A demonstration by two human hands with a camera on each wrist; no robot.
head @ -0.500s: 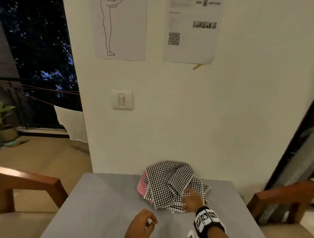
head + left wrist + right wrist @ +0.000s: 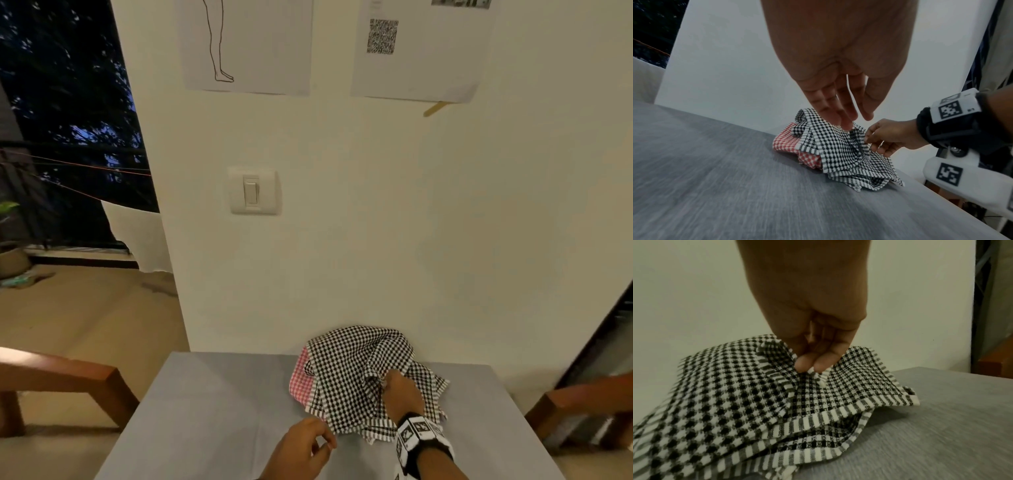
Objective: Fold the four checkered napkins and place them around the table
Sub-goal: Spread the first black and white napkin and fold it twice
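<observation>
Crumpled checkered napkins [image 2: 356, 373] heaped at table's far edge.

woven cloth napkins [image 2: 346, 373], matt grey tablecloth [image 2: 212, 411]

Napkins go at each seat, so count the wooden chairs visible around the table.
2. The left chair stands beside the left edge of the table, the right chair beside its right edge; more may lie outside the frame.

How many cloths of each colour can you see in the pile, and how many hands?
Black-and-white napkins: at least 2; the layers overlap, so the exact number is unclear
Red napkin: 1
Hands: 2, left hand and right hand
Total: at least 5
</observation>
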